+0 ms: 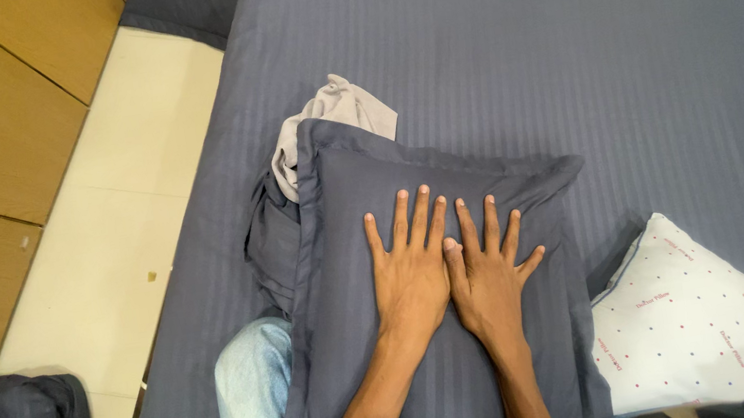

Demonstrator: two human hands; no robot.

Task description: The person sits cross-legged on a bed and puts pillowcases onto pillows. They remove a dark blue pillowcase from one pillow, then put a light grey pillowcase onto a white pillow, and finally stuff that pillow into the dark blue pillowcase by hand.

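On the bed: both hands flat on a grey pillow.
Left hand [412, 277] and right hand [490, 275] lie side by side, fingers spread, gripping nothing; pillow [342, 272] rests on blue sheet [563, 43], white dotted pillow [693, 318] just right.

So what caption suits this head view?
Both hands, left hand and right hand, press flat on a grey-blue pillow on the bed.

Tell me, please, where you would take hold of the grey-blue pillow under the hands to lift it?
Probably by its flat flanged border. The pillow lies flat on the bed, both hands pressing its middle: left hand, right hand. The far right corner lies free on the sheet, so come from that side; the left edge is crowded by bunched cloth.
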